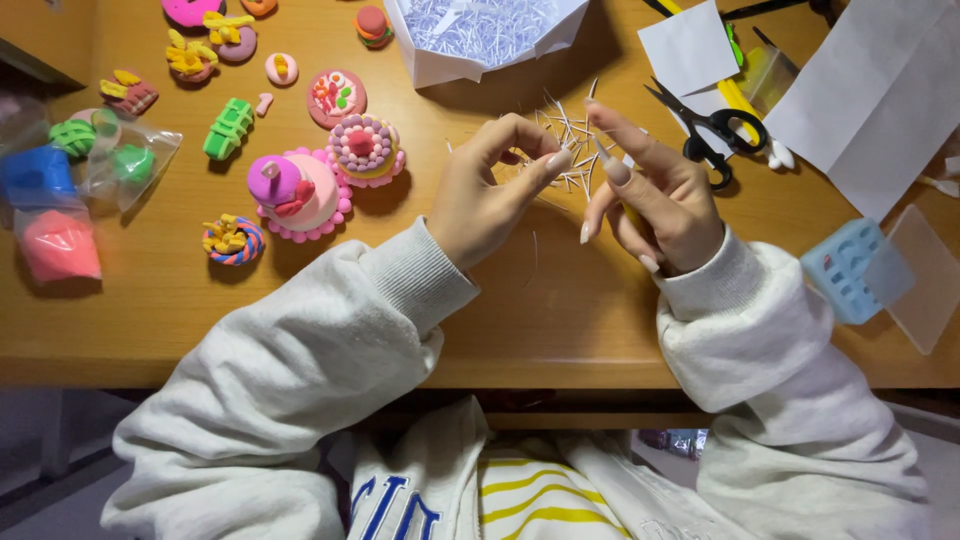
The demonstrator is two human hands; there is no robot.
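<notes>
Left hand (490,190) and right hand (655,200) pinching thin white paper strips (570,135) together above surface (560,310). Clay cakes (320,170) looking finished; white box (480,40) already holding shreds; scissors (710,130) lying idle.

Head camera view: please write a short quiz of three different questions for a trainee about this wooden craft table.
1. True or false: the black-handled scissors lie left of the left hand.
2. What fills the white cardboard box?
A. shredded white paper strips
B. clay
3. Which large clay model stands nearest the left hand?

Key:
1. False; they lie beside the right hand.
2. A.
3. The pink clay cake with a purple top.
</notes>
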